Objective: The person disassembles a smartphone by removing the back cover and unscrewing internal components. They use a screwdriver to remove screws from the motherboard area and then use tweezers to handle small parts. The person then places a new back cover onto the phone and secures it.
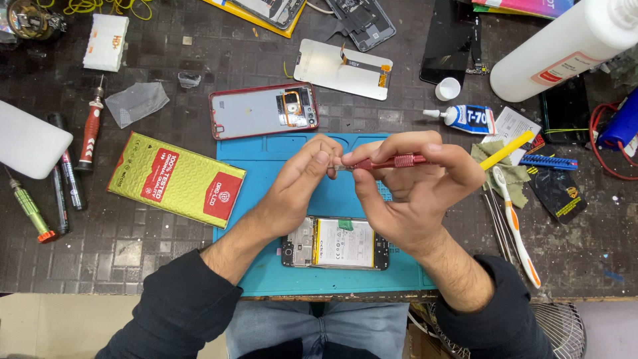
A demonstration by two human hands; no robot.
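Observation:
My right hand (412, 193) grips a small red-handled screwdriver (392, 161), held level above the blue work mat (266, 159). My left hand (302, 179) pinches at the screwdriver's metal tip with thumb and fingers. Below both hands an opened phone (335, 244) lies on the mat, its white battery showing. A red phone back cover (262, 111) rests just beyond the mat's far edge.
A yellow-green padded package (176, 178) lies left of the mat. Screwdrivers and pens (66, 173) sit at far left. At right are a glue tube (468, 118), a toothbrush (515, 223), tweezers, a blue comb-like tool (548, 161) and a big white bottle (561, 46). Phone parts crowd the back.

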